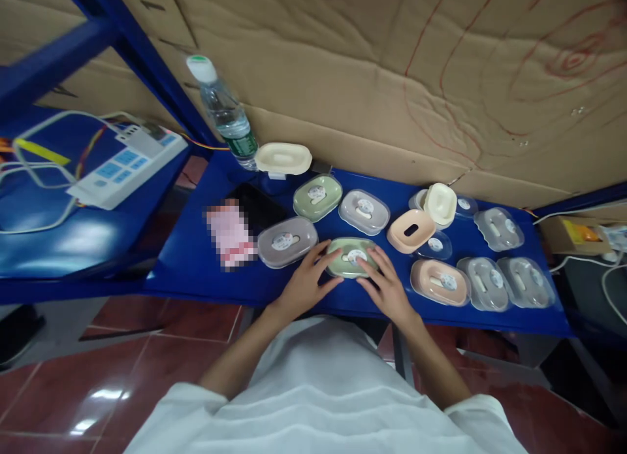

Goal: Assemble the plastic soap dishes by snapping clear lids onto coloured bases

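Observation:
A green soap box (349, 261), oval with a clear lid and a round sticker, lies at the front edge of the blue table between my two hands. My left hand (309, 277) grips its left end, fingers on the rim and thumb at the near side. At its right end my right hand (386, 281) holds on, with fingers over the lid's edge. Left of it sits a grey soap box (287, 242); behind are a second green soap box (317, 198) and another grey one (364, 211). To the right is a pink soap box (439, 282) with a clear lid.
Further right stand several grey boxes (526, 282), a peach open part (411, 231) and cream parts (440, 204). A water bottle (228, 117), a cream dish (283, 159) and a blurred pink item (230, 235) are at left. Cardboard (343, 68) walls the back; a power strip (128, 168) lies far left.

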{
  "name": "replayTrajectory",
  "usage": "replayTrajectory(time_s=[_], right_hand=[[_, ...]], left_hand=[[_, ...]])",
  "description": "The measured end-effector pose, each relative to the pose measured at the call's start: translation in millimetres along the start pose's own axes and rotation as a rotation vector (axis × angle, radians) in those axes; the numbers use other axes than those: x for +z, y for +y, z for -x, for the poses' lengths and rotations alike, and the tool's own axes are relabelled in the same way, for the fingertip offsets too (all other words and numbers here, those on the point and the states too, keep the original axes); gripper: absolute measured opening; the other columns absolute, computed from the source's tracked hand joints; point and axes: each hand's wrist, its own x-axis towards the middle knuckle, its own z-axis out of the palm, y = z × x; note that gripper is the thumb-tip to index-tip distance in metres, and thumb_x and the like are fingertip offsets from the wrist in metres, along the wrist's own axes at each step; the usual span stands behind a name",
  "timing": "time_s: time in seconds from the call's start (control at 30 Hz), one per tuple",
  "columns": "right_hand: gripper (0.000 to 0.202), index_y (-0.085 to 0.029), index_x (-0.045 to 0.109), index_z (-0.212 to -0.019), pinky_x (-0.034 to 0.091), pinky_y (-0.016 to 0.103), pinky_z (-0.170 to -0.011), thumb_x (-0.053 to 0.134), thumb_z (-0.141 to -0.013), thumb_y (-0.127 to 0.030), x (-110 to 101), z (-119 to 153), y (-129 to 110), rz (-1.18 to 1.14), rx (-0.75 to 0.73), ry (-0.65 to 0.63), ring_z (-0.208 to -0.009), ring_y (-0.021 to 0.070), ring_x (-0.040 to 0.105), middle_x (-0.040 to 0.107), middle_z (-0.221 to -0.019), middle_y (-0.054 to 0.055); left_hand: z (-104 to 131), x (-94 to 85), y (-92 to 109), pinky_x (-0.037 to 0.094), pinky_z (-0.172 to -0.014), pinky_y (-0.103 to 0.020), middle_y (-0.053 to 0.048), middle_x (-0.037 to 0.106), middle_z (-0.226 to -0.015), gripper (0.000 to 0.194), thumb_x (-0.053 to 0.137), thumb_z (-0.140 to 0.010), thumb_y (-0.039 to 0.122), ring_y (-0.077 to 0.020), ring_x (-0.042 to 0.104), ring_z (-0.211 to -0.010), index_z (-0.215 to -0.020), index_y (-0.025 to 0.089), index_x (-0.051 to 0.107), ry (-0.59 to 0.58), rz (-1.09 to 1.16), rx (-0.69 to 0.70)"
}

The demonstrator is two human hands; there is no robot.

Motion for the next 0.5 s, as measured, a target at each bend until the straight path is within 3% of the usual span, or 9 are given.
replayTrajectory(time_s=[0.17, 0.3, 0.5], right_hand=[[0.048, -0.035, 0.062, -0.154, 0.046, 0.060, -0.127, 0.067, -0.106, -0.040, -2.2, 2.6, 4.4, -0.014, -0.036, 0.020, -0.156, 0.0311, 0.049, 0.058, -0.161, 0.010], [0.047, -0.030, 0.062, -0.154, 0.040, 0.059, -0.129, 0.058, -0.110, -0.045, 1.2, 6.6, 1.6, 0.060, 0.038, 0.027, -0.162, 0.0325, 0.038, 0.039, -0.175, 0.013], [0.051, -0.029, 0.054, -0.161, 0.033, 0.064, -0.128, 0.051, -0.112, -0.042, 1.1, -19.5, -4.7, 0.288, 0.115, 0.028, -0.160, 0.0380, 0.036, 0.037, -0.175, 0.017]], left_hand=[[-1.7, -2.3, -0.7, 0.043, -0.130, -0.054, -0.013, 0.053, -0.160, 0.056, 0.075, -0.100, 0.048, -0.0316, 0.052, -0.153, -0.150, 0.029, 0.059, 0.028, 0.088, 0.028], [-0.1, 3.6, 1.3, 0.040, -0.131, -0.054, -0.015, 0.051, -0.161, 0.057, 0.070, -0.103, 0.049, -0.0317, 0.050, -0.154, -0.153, 0.026, 0.055, 0.039, 0.030, 0.057], [10.3, 20.9, 25.0, 0.047, -0.124, -0.057, -0.022, 0.027, -0.175, 0.058, 0.052, -0.112, 0.040, -0.0343, 0.052, -0.151, -0.165, 0.023, 0.038, 0.144, -0.134, 0.037]])
